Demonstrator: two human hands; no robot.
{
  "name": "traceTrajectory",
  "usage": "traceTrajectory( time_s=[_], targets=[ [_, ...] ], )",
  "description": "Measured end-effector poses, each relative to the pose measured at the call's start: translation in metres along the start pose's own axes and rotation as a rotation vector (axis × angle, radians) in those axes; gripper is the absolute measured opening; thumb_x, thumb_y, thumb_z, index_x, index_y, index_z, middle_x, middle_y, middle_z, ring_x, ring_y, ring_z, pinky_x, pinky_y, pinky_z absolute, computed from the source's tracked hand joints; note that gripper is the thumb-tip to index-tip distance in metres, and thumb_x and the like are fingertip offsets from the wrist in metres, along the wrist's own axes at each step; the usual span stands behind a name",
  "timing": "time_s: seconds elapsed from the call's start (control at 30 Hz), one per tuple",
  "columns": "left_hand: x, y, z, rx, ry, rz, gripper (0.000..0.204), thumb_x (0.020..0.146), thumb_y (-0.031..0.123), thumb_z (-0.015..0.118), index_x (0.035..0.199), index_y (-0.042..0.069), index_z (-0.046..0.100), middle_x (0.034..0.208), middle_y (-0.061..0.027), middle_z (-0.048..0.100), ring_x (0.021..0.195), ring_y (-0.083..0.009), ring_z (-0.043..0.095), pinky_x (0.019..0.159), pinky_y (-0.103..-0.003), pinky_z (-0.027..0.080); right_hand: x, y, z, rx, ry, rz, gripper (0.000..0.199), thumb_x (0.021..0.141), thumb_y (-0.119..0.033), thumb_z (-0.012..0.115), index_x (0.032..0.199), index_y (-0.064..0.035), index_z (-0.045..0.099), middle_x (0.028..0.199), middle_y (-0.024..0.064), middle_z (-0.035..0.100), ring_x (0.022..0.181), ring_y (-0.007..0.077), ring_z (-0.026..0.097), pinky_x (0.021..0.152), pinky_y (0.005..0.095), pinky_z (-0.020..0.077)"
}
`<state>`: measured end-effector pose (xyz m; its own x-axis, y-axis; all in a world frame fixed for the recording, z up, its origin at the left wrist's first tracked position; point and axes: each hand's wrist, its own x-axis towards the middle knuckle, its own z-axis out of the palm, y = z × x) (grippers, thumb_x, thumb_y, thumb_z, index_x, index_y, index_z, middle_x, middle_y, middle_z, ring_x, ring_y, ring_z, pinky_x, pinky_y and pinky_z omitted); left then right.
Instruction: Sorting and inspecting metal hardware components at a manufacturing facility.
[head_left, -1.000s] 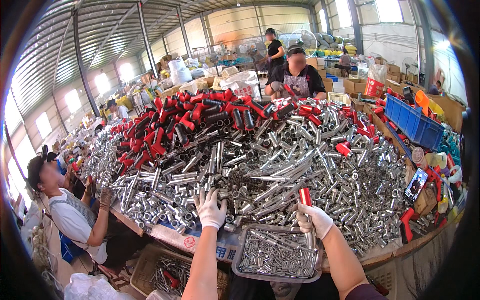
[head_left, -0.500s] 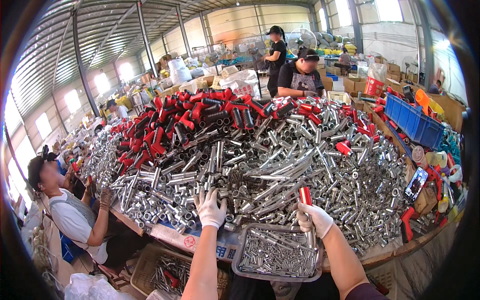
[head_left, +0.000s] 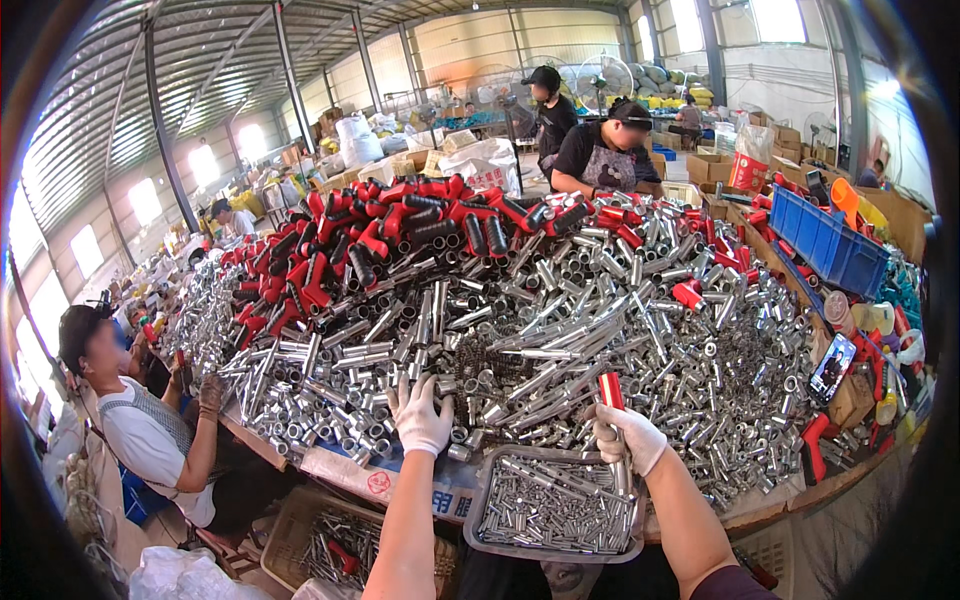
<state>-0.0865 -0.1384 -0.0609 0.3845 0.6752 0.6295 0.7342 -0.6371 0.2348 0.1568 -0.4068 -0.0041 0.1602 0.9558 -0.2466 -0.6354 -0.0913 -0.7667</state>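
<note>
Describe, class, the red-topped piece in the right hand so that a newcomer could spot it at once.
Find the big heap of metal parts, then the grey tray at its near edge. Over the tray's right side, the gloved right hand grips a nearly upright, red-topped piece. Its red end stands out from the bare silver parts around it.
</note>
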Motion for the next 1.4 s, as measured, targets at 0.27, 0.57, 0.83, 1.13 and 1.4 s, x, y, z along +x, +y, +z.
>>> traceTrajectory(
  time_s=[0.27, 0.57, 0.83, 1.13, 1.4],
  targets=[
    [-0.0010, -0.0001, 0.0009, -0.006, 0.006, 0.001, 0.046, 0.083, 0.031, 0.067, 0.124, 0.011, 0.062, 0.134, -0.0048, 0.059, 0.138, -0.0333, 0.039, 0.120, -0.052, 0.015, 0.0008, 0.0011, -0.0010, -0.003, 0.001, 0.000, 0.020, 0.100, -0.027, 0.057, 0.102, -0.0069, 0.057, 0.063, -0.0047, 0.044, 0.045, 0.0044, 0.035, 0.043, 0.0236, 0.0284],
    [-0.0016, -0.0001, 0.0004, -0.006, 0.018, 0.010, 0.046, 0.083, 0.031, 0.067, 0.124, 0.010, 0.062, 0.133, -0.0047, 0.060, 0.138, -0.0333, 0.039, 0.120, -0.053, 0.015, 0.0001, 0.0017, -0.0012, 0.005, -0.005, 0.001, 0.020, 0.100, -0.027, 0.056, 0.102, -0.0068, 0.058, 0.062, -0.0044, 0.045, 0.045, 0.0047, 0.035, 0.043, 0.0238, 0.0286],
    [-0.0012, 0.0004, 0.0005, -0.008, 0.012, 0.006, 0.045, 0.083, 0.029, 0.068, 0.123, 0.012, 0.061, 0.133, -0.0036, 0.059, 0.138, -0.0342, 0.039, 0.119, -0.054, 0.017, 0.0032, 0.0036, -0.0065, 0.015, -0.009, 0.006, 0.020, 0.100, -0.027, 0.056, 0.101, -0.0070, 0.058, 0.062, -0.0039, 0.045, 0.044, 0.0053, 0.036, 0.042, 0.0244, 0.0294],
    [-0.0007, 0.0001, 0.0009, 0.006, -0.008, 0.003, 0.047, 0.083, 0.031, 0.067, 0.126, 0.012, 0.061, 0.134, -0.0051, 0.058, 0.138, -0.0340, 0.038, 0.120, -0.053, 0.015, 0.0019, 0.0022, -0.0046, 0.018, -0.012, 0.006, 0.019, 0.100, -0.027, 0.057, 0.100, -0.0078, 0.057, 0.062, -0.0038, 0.045, 0.044, 0.0056, 0.035, 0.042, 0.0245, 0.0295],
    [-0.0014, -0.0006, 0.0019, -0.001, 0.010, 0.005, 0.046, 0.083, 0.032, 0.068, 0.124, 0.011, 0.062, 0.134, -0.0048, 0.059, 0.138, -0.0331, 0.038, 0.120, -0.052, 0.014, 0.0018, 0.0022, -0.0040, 0.005, 0.006, 0.012, 0.021, 0.100, -0.028, 0.057, 0.102, -0.0074, 0.057, 0.062, -0.0044, 0.044, 0.045, 0.0054, 0.035, 0.043, 0.0242, 0.0297]
  ],
)
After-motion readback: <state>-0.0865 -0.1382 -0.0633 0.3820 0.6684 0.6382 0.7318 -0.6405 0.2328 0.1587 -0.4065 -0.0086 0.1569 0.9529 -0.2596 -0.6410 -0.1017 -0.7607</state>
